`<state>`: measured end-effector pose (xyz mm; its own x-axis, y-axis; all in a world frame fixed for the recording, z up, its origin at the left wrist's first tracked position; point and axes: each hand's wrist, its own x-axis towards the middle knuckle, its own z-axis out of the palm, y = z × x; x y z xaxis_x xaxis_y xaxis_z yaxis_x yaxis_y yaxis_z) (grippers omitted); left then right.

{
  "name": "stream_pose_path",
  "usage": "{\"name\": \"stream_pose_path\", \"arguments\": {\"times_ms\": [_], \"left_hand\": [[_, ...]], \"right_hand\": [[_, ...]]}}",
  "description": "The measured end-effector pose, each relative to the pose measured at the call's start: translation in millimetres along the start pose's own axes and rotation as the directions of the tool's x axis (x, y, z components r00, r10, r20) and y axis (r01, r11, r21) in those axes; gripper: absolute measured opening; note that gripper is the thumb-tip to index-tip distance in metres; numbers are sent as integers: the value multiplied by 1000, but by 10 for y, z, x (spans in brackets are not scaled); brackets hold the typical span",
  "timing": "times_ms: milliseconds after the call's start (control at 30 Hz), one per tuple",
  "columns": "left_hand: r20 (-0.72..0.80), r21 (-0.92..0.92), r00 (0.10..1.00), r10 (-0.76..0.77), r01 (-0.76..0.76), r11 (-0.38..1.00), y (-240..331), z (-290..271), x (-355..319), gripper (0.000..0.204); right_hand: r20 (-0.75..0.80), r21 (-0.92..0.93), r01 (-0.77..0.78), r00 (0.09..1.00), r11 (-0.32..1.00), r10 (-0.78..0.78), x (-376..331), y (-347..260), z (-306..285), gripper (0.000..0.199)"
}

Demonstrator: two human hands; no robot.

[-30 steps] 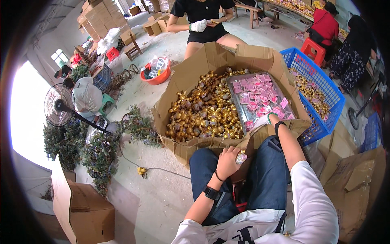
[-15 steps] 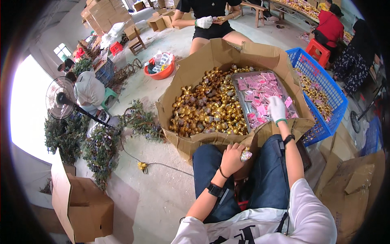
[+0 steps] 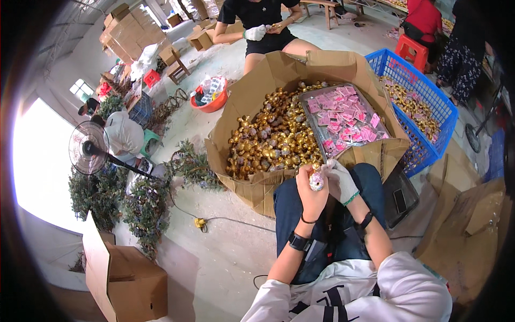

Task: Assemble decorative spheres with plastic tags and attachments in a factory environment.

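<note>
My bare left hand (image 3: 311, 199) is closed around a small shiny ornament (image 3: 316, 181), whose whitish-pink, glittery end with a dark hole points toward me. Right beside it is my right hand (image 3: 342, 182) in a white glove with a green cuff. Its fingers are bent in at the ornament's far side; whether they pinch anything is hidden. Both hands are over my lap, at the near edge of a large open cardboard box (image 3: 252, 188). Inside the box lie many gold ornaments (image 3: 268, 137) and a metal tray (image 3: 316, 131) of small pink cards (image 3: 338, 110).
A blue plastic basket (image 3: 426, 149) with more gold ornaments stands right of the box. Across from me sits a person (image 3: 263, 24) with a white glove. At left are a fan (image 3: 88, 147), leafy bundles (image 3: 142, 206) and an open carton (image 3: 137, 284). A cable (image 3: 236, 220) crosses the floor.
My right hand has left the pink cards in the tray and come back to my left hand. My left hand has lifted the ornament slightly and turned it. The view has shifted a little.
</note>
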<state>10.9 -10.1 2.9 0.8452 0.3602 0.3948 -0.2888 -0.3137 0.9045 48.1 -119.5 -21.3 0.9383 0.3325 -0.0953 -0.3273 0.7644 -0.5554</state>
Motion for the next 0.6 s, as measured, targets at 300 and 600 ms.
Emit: {"name": "stream_pose_path", "arguments": {"times_ms": [300,600], "left_hand": [[13,-186,987,-162,162,969,-308,-138,98,25],[58,-27,989,-134,136,990,-426,-150,43,27]], "right_hand": [[-92,-595,56,986,802,-137,-11,65,50,24],[-194,-218,-267,954,939,227,-152,36,24,37]]}}
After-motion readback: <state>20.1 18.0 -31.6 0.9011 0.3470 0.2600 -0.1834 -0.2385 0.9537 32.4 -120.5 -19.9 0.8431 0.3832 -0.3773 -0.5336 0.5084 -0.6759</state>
